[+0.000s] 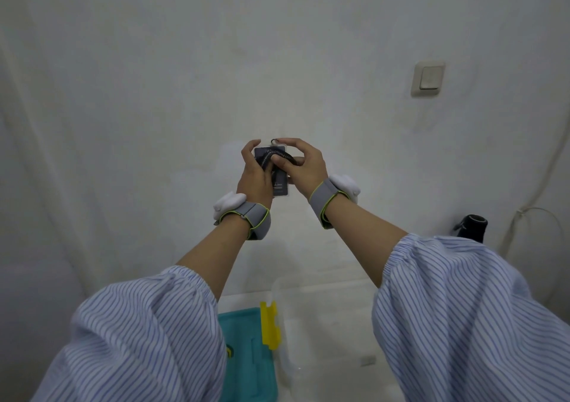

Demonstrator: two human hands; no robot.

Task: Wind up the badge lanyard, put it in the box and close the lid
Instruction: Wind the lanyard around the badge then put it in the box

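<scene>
White plaster wall (277, 46) fills the background, with a cream light switch (428, 79) at upper right and a thin pale cable (524, 213) running down the right edge. Both hands are raised in front of the wall, well above the counter (333, 281). Left hand (256, 176): fingers curled round the dark badge card (280, 185), which stands upright against the palm. Right hand (303, 164): thumb and fingers pinch the black lanyard strap (287, 159), which crosses the upper part of the card in wraps; a small dark clip (274, 140) shows at the top edge between the fingertips. Each wrist carries a grey band with lime trim and a white sensor pod, left (246, 216), right (331, 199). Blue-striped sleeves (462, 309) occupy the lower foreground. Below the arms, on the counter: a clear plastic box (324, 333), open, with a yellow latch (270, 324) on its left edge, and just beside it a teal lid (246, 355). A dark bottle (472, 225) stands at right, partly hidden by the right sleeve
</scene>
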